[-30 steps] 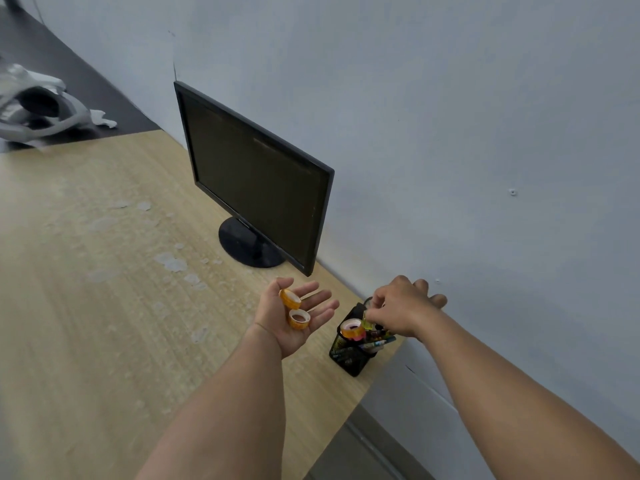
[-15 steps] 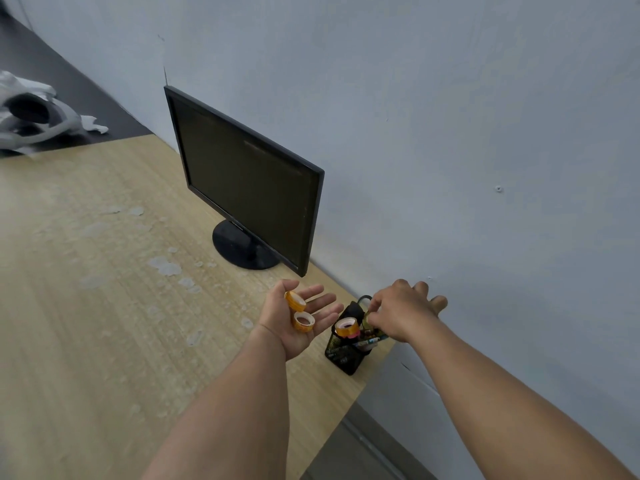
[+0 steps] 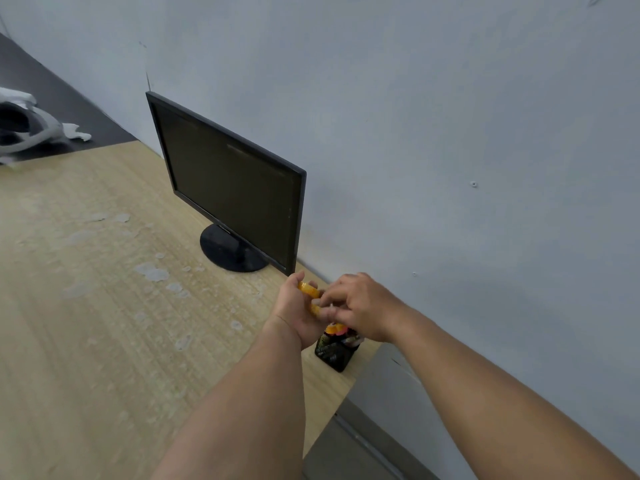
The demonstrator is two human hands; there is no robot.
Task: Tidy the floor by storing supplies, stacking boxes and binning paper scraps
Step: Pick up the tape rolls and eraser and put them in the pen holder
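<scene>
view: head
left hand (image 3: pixel 294 317): palm up, thumb and fingers cupped round two orange tape rolls (image 3: pixel 307 289)
right hand (image 3: pixel 362 306): fingertips at the lower of the two; blur hides whether they pinch it
holder (image 3: pixel 334 355): black mesh, at the desk (image 3: pixel 86 306) edge under the hands, third roll (image 3: pixel 334 329) on top
monitor (image 3: pixel 228 188): dark, behind the hands

Saw a pale wood-grain desk top (image 3: pixel 86 341), matt, blotched with dull whitish residue. Noted a black plastic flat monitor (image 3: pixel 228 188), screen matt, round base (image 3: pixel 225 251) faintly glossy. Found a black metal-mesh pen pot (image 3: pixel 334 355) and 2 glossy orange tape rolls (image 3: pixel 306 289).
</scene>
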